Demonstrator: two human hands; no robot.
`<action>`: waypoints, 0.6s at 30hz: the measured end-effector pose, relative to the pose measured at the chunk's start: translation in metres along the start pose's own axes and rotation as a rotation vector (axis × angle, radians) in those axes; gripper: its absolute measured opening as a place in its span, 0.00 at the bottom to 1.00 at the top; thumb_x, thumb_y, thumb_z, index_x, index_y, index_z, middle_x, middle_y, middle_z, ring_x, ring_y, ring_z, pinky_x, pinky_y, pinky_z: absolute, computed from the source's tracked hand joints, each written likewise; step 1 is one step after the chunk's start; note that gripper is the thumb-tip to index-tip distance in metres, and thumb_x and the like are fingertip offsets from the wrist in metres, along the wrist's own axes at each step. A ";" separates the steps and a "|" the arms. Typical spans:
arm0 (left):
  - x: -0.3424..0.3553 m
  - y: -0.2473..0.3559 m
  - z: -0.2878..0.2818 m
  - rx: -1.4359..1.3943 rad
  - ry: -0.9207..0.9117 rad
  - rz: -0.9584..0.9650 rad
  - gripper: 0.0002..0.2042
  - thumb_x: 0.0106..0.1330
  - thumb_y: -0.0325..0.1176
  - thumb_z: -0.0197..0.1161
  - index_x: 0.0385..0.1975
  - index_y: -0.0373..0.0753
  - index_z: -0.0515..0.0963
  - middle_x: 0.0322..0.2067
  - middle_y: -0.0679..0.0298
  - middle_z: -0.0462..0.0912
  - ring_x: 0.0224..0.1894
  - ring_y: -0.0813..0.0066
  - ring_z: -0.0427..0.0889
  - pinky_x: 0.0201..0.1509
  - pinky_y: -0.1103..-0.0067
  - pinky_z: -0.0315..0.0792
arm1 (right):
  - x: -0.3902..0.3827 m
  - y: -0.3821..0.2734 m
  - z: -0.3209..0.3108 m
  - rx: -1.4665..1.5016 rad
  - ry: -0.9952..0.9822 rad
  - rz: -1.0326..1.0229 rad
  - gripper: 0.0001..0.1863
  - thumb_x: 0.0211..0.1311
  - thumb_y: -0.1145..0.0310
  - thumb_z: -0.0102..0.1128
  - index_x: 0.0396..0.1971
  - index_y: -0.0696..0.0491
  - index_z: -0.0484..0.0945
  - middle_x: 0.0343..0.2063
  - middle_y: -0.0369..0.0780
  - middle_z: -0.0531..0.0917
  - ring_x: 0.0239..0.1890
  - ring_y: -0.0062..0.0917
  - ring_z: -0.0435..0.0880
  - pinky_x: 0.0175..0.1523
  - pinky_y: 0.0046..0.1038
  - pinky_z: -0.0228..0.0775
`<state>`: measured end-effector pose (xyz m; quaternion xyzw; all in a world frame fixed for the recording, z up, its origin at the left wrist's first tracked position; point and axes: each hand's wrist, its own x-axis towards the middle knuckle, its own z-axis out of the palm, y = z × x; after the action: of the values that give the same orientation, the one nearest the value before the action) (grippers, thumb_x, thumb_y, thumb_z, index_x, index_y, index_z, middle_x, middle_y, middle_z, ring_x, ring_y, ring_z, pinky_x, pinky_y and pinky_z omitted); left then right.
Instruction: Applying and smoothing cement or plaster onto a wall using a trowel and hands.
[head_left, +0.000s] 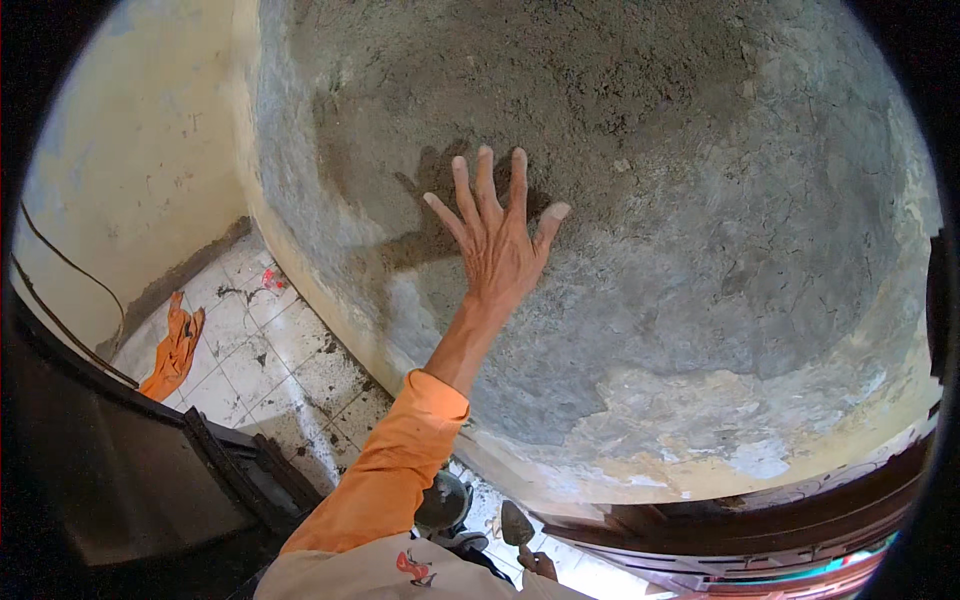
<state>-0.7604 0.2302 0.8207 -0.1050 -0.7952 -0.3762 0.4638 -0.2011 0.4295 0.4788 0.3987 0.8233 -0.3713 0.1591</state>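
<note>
An orange cloth (176,347) lies toward nine o'clock on a spattered tile floor (222,392), with a dark round bucket (442,502) near six. Just above the dial's centre, a worker's left hand (500,240) — fingers fanned, grasping nothing — reaches over a wall; whether the palm touches it cannot be told. At six, well apart, a trowel (516,524) points its blade toward eleven, its handle clasped by the right hand (538,563). Rough grey mortar (690,180) coats the wall from eleven to three, darkest toward twelve.
</note>
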 end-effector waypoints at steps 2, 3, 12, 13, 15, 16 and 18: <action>0.002 0.000 -0.002 0.001 0.000 -0.026 0.35 0.76 0.63 0.54 0.75 0.47 0.67 0.76 0.44 0.52 0.81 0.34 0.39 0.74 0.27 0.29 | -0.005 -0.009 -0.002 0.013 0.019 0.013 0.29 0.67 0.46 0.71 0.40 0.64 0.82 0.21 0.41 0.85 0.19 0.23 0.80 0.24 0.31 0.71; 0.000 0.003 -0.004 -0.016 -0.008 -0.017 0.35 0.77 0.63 0.54 0.75 0.47 0.67 0.76 0.45 0.52 0.81 0.34 0.39 0.74 0.27 0.29 | -0.007 -0.012 -0.003 0.025 0.042 0.025 0.29 0.67 0.46 0.71 0.39 0.63 0.82 0.21 0.41 0.85 0.19 0.23 0.79 0.24 0.30 0.70; 0.000 0.004 -0.009 -0.022 -0.069 -0.022 0.36 0.77 0.64 0.52 0.76 0.47 0.66 0.76 0.44 0.51 0.81 0.34 0.37 0.73 0.25 0.27 | 0.000 -0.014 -0.008 0.045 0.006 0.075 0.32 0.64 0.48 0.73 0.46 0.66 0.82 0.26 0.47 0.87 0.27 0.31 0.85 0.34 0.37 0.76; -0.003 0.005 -0.009 -0.033 -0.080 -0.027 0.36 0.77 0.64 0.52 0.77 0.48 0.65 0.77 0.44 0.51 0.81 0.34 0.37 0.72 0.25 0.27 | 0.000 -0.012 -0.007 0.055 0.025 0.031 0.30 0.66 0.49 0.73 0.47 0.65 0.81 0.23 0.41 0.86 0.21 0.23 0.81 0.27 0.32 0.73; -0.013 0.007 -0.007 -0.032 -0.079 -0.016 0.37 0.77 0.64 0.52 0.78 0.48 0.64 0.77 0.44 0.51 0.81 0.34 0.37 0.72 0.25 0.27 | 0.003 -0.003 -0.006 0.032 0.032 0.005 0.30 0.65 0.49 0.73 0.48 0.65 0.81 0.23 0.41 0.86 0.21 0.23 0.82 0.27 0.32 0.73; -0.015 0.008 -0.006 -0.030 -0.080 -0.006 0.37 0.77 0.64 0.51 0.78 0.48 0.64 0.77 0.44 0.51 0.81 0.33 0.37 0.72 0.25 0.26 | 0.006 0.001 -0.005 0.008 0.036 -0.019 0.30 0.65 0.49 0.73 0.48 0.65 0.82 0.23 0.41 0.86 0.21 0.23 0.82 0.27 0.32 0.73; -0.002 0.003 -0.003 -0.014 -0.076 -0.018 0.38 0.76 0.65 0.52 0.78 0.47 0.63 0.77 0.45 0.51 0.81 0.34 0.37 0.72 0.25 0.26 | 0.007 -0.005 -0.003 0.041 0.016 0.028 0.30 0.65 0.49 0.73 0.48 0.64 0.82 0.23 0.41 0.86 0.21 0.24 0.82 0.27 0.32 0.73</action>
<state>-0.7555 0.2302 0.8210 -0.1155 -0.8105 -0.3816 0.4292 -0.2087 0.4333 0.4791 0.4162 0.8111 -0.3828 0.1495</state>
